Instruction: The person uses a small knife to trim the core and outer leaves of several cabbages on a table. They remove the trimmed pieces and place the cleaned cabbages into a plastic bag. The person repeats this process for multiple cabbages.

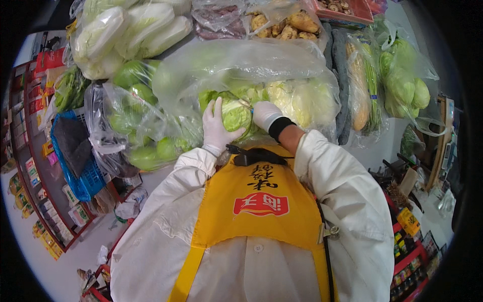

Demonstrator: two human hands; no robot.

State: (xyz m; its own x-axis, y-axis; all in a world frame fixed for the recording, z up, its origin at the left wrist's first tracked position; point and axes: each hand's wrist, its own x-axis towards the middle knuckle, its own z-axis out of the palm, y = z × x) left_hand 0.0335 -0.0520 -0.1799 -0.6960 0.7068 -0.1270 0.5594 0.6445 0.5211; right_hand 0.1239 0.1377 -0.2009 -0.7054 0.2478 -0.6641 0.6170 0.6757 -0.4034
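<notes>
A round green cabbage or lettuce head [237, 116] rests in the opening of a large clear plastic bag [241, 56]. My left hand [219, 126], in a thin white glove, steadies it with fingers spread along its left side and thumb along the near side. My right hand [266, 114], gloved and with a black band at the wrist, is closed at its right edge around a small tool [252, 110]. Only a bit of blue shows; its blade or tip is hard to make out. Paler yellow-green heads [290, 102] lie under plastic to the right.
Bagged green round vegetables [143, 113] lie left, napa cabbages [124, 34] far left. Potatoes or similar tubers [290, 28] are at the back. Long dark gourds [341, 83], bundled green stalks [371, 87] and bagged pale-green gourds [407, 79] stand right. A blue crate [85, 181] and shelves [41, 177] are beyond.
</notes>
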